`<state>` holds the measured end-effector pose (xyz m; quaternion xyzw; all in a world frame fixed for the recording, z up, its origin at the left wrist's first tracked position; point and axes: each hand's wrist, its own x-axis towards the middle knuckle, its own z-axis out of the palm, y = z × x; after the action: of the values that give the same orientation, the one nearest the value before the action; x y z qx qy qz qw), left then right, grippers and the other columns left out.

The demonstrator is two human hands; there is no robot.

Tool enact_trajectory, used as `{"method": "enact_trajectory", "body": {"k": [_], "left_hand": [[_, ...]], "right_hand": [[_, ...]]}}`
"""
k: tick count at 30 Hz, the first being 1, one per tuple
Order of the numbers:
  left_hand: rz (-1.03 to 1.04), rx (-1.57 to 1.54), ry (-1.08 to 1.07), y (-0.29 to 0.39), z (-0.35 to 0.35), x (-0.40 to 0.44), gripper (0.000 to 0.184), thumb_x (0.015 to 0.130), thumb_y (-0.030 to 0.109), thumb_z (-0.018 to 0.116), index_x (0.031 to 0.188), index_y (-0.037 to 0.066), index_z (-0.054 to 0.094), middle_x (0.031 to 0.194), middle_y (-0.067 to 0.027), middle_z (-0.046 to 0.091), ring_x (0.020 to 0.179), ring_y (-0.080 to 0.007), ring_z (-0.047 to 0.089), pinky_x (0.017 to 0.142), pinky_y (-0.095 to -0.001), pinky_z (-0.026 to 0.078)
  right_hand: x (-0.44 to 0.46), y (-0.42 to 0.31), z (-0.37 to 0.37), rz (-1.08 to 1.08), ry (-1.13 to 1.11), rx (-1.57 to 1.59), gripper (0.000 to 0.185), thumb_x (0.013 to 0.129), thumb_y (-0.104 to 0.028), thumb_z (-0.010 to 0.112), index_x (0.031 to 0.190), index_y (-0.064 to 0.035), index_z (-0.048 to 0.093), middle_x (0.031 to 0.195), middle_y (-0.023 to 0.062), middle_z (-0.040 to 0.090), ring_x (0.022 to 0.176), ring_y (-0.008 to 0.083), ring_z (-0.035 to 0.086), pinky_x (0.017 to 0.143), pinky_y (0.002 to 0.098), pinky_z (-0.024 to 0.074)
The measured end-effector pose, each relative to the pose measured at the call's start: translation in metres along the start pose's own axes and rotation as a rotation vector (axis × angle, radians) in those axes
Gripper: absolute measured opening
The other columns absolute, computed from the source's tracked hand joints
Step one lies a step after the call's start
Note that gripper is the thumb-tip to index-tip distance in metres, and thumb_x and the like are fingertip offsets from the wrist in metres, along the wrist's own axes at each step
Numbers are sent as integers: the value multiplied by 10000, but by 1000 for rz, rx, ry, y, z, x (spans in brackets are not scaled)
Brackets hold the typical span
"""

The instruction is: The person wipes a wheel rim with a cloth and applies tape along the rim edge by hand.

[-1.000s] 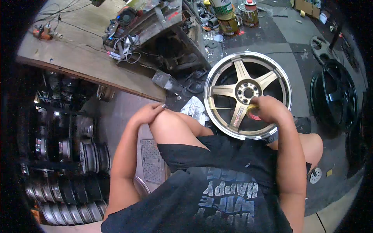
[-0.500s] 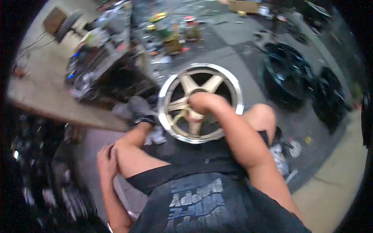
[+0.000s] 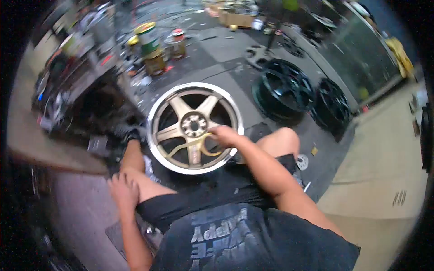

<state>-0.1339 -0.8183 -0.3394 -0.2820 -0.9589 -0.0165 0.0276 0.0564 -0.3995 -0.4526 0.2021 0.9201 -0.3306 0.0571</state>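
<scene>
A gold five-spoke wheel rim [image 3: 181, 107] with a polished silver lip lies face up between my legs. Over its right spoke, close to the hub, is my right hand [image 3: 223, 136], fingers closed on a thin tan strip [image 3: 183, 145] that looks like masking tape. The strip curls in a loop below the hand and trails left across the lower spokes. Bolt holes around the hub are visible. My left hand [image 3: 124, 189] rests on my left thigh by the knee, fingers spread and holding nothing.
Dark wheels [image 3: 289, 88] stand at the right, near a glass-fronted panel [image 3: 361, 58]. Stacked cans [image 3: 148, 40] and a red-lidded jar [image 3: 178, 45] are ahead. A cluttered bench [image 3: 86, 86] is at the left. A cardboard box [image 3: 237, 19] sits at the back.
My view has turned, so the rim appears further left. My right hand has moved off the hub toward the right spoke, uncovering the bolt holes. My left hand stays on the thigh.
</scene>
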Motion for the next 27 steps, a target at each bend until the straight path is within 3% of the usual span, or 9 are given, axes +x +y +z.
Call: {"method": "enact_trajectory", "body": {"k": [3, 5, 9, 11, 17, 20, 22, 25, 27], "left_hand": [[16, -216, 168, -14, 11, -6, 380, 822, 217, 744, 1159, 47, 700, 1261, -190, 639, 1229, -428, 530, 1071, -540, 442], [-3, -309, 220, -25, 27, -12, 357, 824, 206, 742, 1142, 50, 702, 1262, -188, 638, 1231, -424, 527, 1073, -537, 440], [7, -557, 379, -29, 41, -20, 319, 818, 151, 744, 1119, 51, 708, 1301, -174, 641, 1257, -418, 516, 1113, -509, 416], [26, -617, 419, -29, 41, -21, 307, 821, 123, 746, 1121, 65, 718, 1326, -168, 644, 1279, -407, 506, 1139, -502, 394], [-43, -588, 403, -44, 50, -26, 280, 838, 137, 739, 1109, 69, 718, 1305, -163, 656, 1258, -405, 512, 1116, -506, 405], [-100, -495, 349, -54, 53, -28, 259, 846, 138, 731, 1095, 67, 721, 1271, -162, 672, 1236, -400, 528, 1109, -510, 406], [-156, -422, 310, -52, 47, -26, 243, 852, 135, 723, 1084, 64, 722, 1237, -160, 686, 1219, -393, 542, 1110, -513, 403], [-131, -261, 174, -29, 27, -9, 268, 871, 147, 721, 1115, 36, 727, 1178, -152, 712, 1108, -398, 610, 1073, -502, 450], [-42, -688, 57, 3, 22, 13, 373, 909, 184, 716, 1250, 32, 717, 1128, -144, 744, 1015, -365, 684, 958, -466, 537]], "right_hand": [[-10, 6, 5, 43, -18, -49, 329, 1065, -328, 637, 1258, -74, 719, 1094, 246, 747, 1021, 433, 714, 869, 500, 549], [-23, -21, -9, 176, -95, 23, 330, 1080, -316, 635, 1278, -66, 717, 1056, 225, 751, 943, 368, 717, 848, 458, 555], [-20, -29, 0, 152, -76, -5, 369, 1034, -318, 713, 1241, -13, 732, 949, 223, 757, 825, 339, 729, 791, 452, 562], [-12, -32, 8, 137, -40, -203, 353, 1014, -316, 743, 1176, -3, 758, 909, 215, 764, 780, 325, 736, 748, 446, 568], [19, -8, 9, 109, -39, -225, 359, 998, -328, 746, 1139, 0, 779, 1030, 254, 739, 934, 413, 730, 833, 487, 567], [27, 42, 26, 72, 8, -121, 384, 1004, -349, 737, 1212, -29, 784, 1389, 283, 653, 1183, 415, 687, 956, 479, 573], [27, 55, 29, 93, 17, -83, 433, 981, -429, 741, 1202, -61, 796, 1408, 290, 642, 1324, 422, 616, 1107, 453, 504], [43, 95, 30, 92, -35, -5, 440, 978, -439, 749, 1167, -45, 798, 1355, 252, 688, 1299, 392, 635, 1089, 452, 512], [52, 97, 29, 201, -100, 154, 446, 976, -436, 758, 1116, -14, 798, 1331, 248, 700, 1266, 376, 653, 1068, 444, 518]]}}
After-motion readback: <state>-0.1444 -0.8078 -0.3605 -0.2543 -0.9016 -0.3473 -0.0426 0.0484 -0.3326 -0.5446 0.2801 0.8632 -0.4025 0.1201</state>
